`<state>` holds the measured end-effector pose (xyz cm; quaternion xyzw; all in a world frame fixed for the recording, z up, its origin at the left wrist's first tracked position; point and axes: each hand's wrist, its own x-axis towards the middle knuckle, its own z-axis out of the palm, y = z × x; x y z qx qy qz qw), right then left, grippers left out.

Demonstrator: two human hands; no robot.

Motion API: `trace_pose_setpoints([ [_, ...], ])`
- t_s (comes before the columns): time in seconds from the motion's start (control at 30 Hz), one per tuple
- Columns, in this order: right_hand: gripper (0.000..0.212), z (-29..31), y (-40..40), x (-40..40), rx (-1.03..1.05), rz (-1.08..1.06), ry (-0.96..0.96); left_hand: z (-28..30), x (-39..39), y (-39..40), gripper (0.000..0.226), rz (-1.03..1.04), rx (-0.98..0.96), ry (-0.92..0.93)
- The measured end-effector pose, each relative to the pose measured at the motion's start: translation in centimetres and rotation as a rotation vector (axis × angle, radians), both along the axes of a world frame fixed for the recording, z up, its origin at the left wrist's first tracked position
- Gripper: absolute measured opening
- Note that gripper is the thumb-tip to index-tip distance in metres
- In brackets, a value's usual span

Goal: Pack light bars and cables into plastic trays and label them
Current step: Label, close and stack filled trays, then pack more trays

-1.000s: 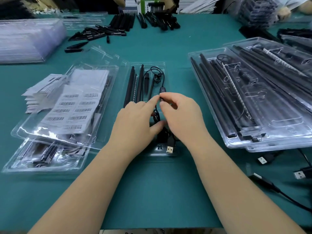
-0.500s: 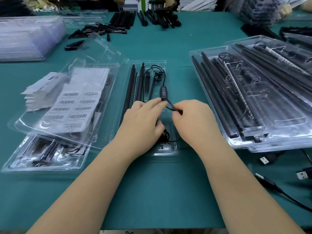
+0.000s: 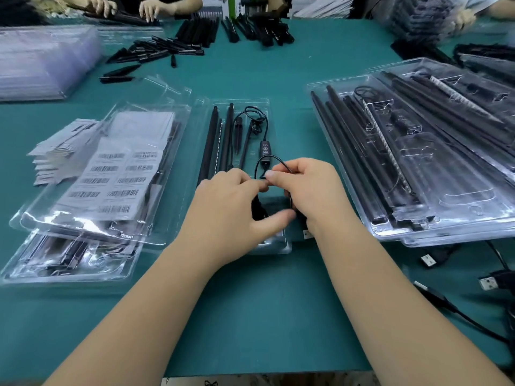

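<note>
At the far left of the bench, label sheets are lying on top of closed trays, probably so each finished pack can be labelled within easy reach. In the middle, the open tray is lying lengthwise before the person, with light bars already sitting in its left slots and the cable looping out past its controller. The left hand is pinching the cable at its fingertips, seemingly to steady the coil over the tray's near pocket. Just beside it, the right hand is gripping the same cable, likely folding the slack so it fits. At the right, filled trays are stacking up, with loose USB plugs lying near them.
</note>
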<state>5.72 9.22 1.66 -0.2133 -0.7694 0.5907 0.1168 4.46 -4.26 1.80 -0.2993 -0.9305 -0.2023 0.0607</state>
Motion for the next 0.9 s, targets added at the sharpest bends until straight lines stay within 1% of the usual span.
trace_pose_setpoints([
  [0.07,0.01,0.0,0.0,0.0,-0.003,-0.001,-0.016,-0.1,-0.1,0.0,0.074,-0.018,-0.026,0.011],
  [0.13,0.014,0.0,-0.2,0.1,-0.017,0.007,-0.025,-0.2,-0.1,0.1,0.055,-0.042,0.022,0.017],
  [0.2,0.019,0.1,-0.2,0.0,-0.055,0.002,-0.033,-0.2,0.0,0.2,0.042,-0.064,0.098,-0.034],
  [0.23,0.021,0.2,-0.2,0.0,-0.056,-0.017,-0.041,-0.3,0.0,0.3,0.044,-0.063,0.134,-0.072],
  [0.3,0.025,0.2,0.1,-0.1,-0.019,-0.06,-0.056,-0.5,-0.1,0.2,0.061,-0.039,0.202,-0.133],
  [0.33,0.024,0.2,0.3,0.0,0.011,-0.059,-0.055,-0.7,-0.2,0.1,0.07,-0.03,0.22,-0.138],
  [0.37,0.017,0.1,0.4,0.0,0.058,-0.035,-0.044,-0.8,-0.2,0.0,0.076,-0.025,0.223,-0.137],
  [0.4,0.012,0.1,0.5,0.1,0.112,-0.007,-0.037,-0.9,-0.2,0.0,0.079,-0.02,0.214,-0.131],
  [0.47,0.023,-0.2,0.5,0.1,0.262,0.033,-0.043,-1.0,-0.3,0.0,0.075,-0.012,0.178,-0.107],
  [0.5,0.024,-0.3,0.5,0.1,0.333,0.049,-0.06,-0.9,-0.3,0.0,0.07,-0.015,0.157,-0.096],
  [0.57,0.019,-0.5,0.2,-0.1,0.441,0.062,-0.094,-0.8,-0.2,0.0,0.064,-0.032,0.138,-0.09],
  [0.63,0.015,-0.5,0.1,-0.2,0.517,0.066,-0.107,-0.7,-0.2,0.0,0.062,-0.043,0.158,-0.098],
  [0.8,0.013,-0.1,0.0,0.2,0.577,0.084,-0.093,-1.2,-0.3,0.6,0.056,-0.056,0.179,-0.121],
  [0.9,0.012,0.3,0.2,0.8,0.575,0.093,-0.058,-1.5,-0.6,0.6,0.057,-0.033,0.113,-0.086],
])
